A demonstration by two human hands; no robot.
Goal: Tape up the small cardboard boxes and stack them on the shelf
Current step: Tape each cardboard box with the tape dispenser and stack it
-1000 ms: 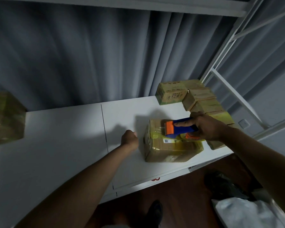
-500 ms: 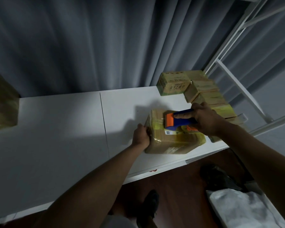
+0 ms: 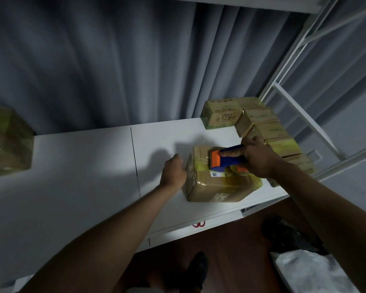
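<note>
A small cardboard box (image 3: 218,187) wrapped in clear tape lies on the white shelf (image 3: 82,176) near its front edge. On its top rests a blue and orange tape dispenser (image 3: 225,159), gripped by my right hand (image 3: 257,159) with the index finger stretched along it. My left hand (image 3: 173,171) is curled against the box's left side. Several taped boxes (image 3: 268,132) stand in a row at the shelf's right end, just behind my right hand.
One more taped box (image 3: 7,142) sits at the shelf's far left. A grey curtain (image 3: 114,66) hangs behind the shelf. White frame posts (image 3: 300,115) rise at the right. Below lie a wooden floor, a shoe (image 3: 197,269) and a white bag (image 3: 313,273).
My left hand moved right from the bare shelf onto the box's left side. The right hand stayed on top of the box with the dispenser. The view shifted a little.
</note>
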